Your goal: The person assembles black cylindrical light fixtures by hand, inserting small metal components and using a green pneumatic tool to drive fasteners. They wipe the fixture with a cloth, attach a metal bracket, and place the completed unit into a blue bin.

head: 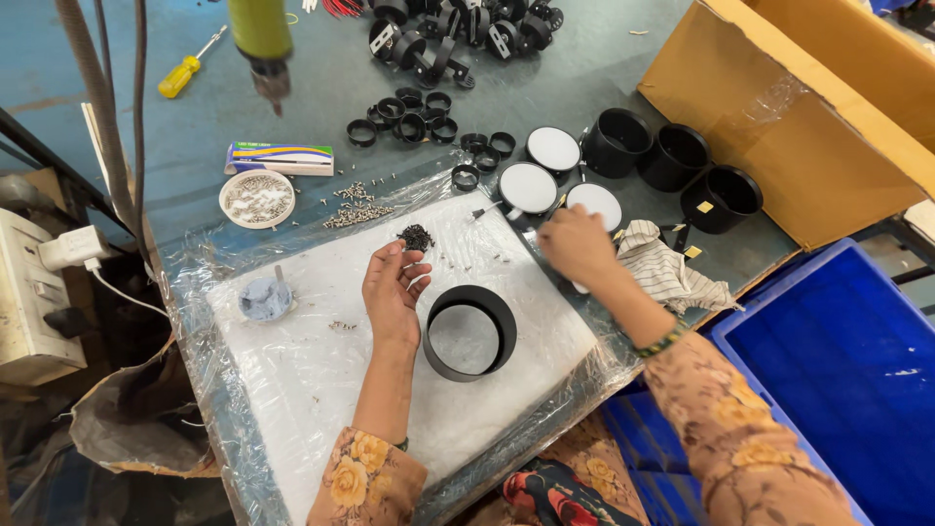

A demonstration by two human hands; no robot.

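My left hand (394, 290) hovers palm up over a white foam pad (321, 380), fingers loosely curled; whether it holds anything small I cannot tell. A black ring housing (470, 332) stands on the pad just right of that hand. A small heap of dark screws (417, 237) lies beyond the fingertips. My right hand (575, 244) reaches to the pad's far right edge, over a round white disc (597, 204), its fingers bent down and hidden from view.
Two more white discs (528, 187), three black cups (672, 156), small black rings (409, 117), a striped cloth (667, 271), a dish of screws (257, 198), a cardboard box (808, 107), a blue crate (838, 380), a hanging screwdriver tool (261, 44).
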